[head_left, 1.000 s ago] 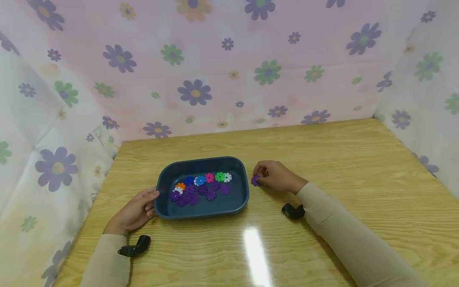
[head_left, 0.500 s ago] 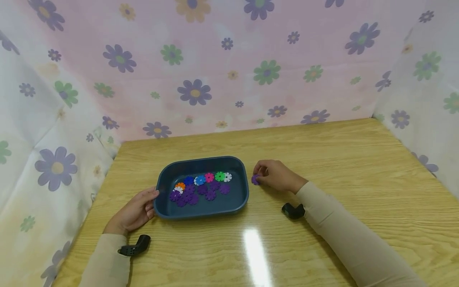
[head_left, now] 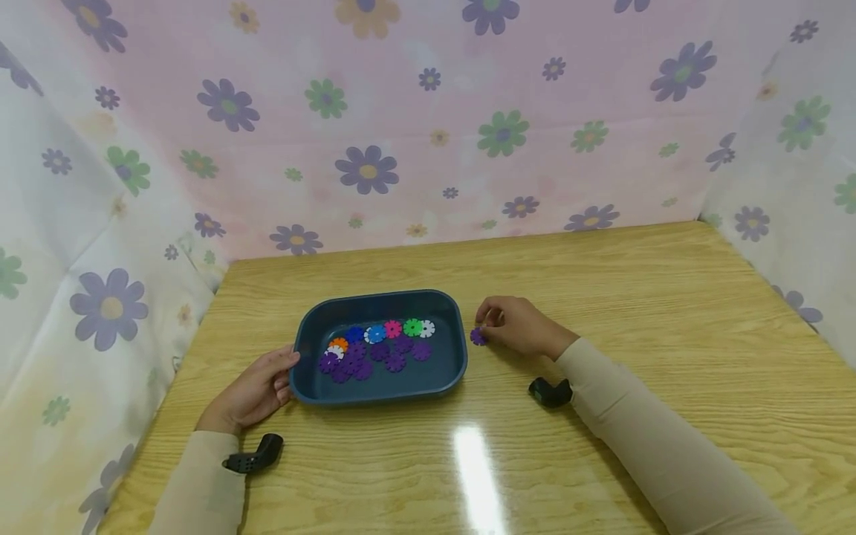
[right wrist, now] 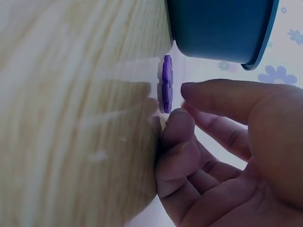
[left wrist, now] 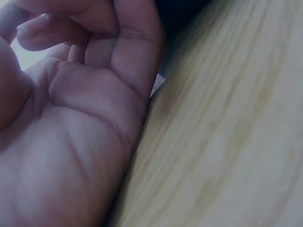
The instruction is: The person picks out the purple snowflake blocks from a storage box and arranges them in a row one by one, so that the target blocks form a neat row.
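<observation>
A dark blue plastic tray (head_left: 408,385) holds several notched snowflake building discs. Many are purple (head_left: 395,362); others are orange, white, dark blue, light blue, pink and green. At the tray's left end my left hand (head_left: 257,386) holds the rim with its fingertips; its palm faces up to the left wrist camera (left wrist: 75,137). Just right of the tray, a single purple disc (right wrist: 167,85) lies flat on the table. My right hand (head_left: 518,325) rests beside it with fingers loosely curled. In the right wrist view, thumb and forefinger stand apart, pinching nothing.
The wood-grain table (head_left: 568,275) runs back to a pink flowered cloth (head_left: 401,111). Similar cloth hangs at both sides. Black wrist devices (head_left: 550,392) sit at both cuffs. A light glare lies on the table front.
The whole head view has shifted slightly. Both hands, the tray and the purple disc on the table keep their places.
</observation>
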`<state>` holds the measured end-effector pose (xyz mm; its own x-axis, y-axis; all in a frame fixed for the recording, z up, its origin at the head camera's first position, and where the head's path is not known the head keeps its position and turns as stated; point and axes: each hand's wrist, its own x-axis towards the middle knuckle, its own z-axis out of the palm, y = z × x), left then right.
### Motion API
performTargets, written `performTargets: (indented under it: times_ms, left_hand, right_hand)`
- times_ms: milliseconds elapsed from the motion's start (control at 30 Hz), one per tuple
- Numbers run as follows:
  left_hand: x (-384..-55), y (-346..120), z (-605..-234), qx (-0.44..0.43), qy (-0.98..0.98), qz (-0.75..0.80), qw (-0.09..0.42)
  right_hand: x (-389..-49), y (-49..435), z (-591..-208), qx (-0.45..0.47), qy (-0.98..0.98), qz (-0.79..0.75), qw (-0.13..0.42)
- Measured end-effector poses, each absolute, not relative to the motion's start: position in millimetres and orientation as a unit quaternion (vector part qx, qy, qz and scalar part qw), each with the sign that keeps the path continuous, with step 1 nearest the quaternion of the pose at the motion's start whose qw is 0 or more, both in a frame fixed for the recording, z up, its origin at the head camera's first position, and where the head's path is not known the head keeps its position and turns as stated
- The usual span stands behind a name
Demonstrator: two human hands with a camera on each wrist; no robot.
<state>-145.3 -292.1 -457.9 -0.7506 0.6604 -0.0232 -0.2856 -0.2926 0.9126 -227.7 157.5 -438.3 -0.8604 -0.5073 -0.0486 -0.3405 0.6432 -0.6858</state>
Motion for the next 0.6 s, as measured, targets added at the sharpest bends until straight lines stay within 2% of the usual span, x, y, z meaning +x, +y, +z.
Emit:
performTargets:
  times_ms: [200, 500, 600]
  left_hand:
    - [-144.9, -293.4, -457.1, 0.177, 0.521, 0.779, 0.3]
    - [-147.9, -294.0, -459.2, 0.185, 0.531, 0.772, 0.297]
    - [-148.9, -295.3, -460.4, 0.198, 0.525, 0.773, 0.297]
  right_hand:
    - [-224.5, 153.7, -430.8, -0.24, 0.896, -0.363, 0.086]
    - [-202.8, 130.6, -396.5, -0.24, 0.879, -0.411, -0.039]
    - [-195.8, 114.4, -385.9, -0.267, 0.861, -0.431, -0.041]
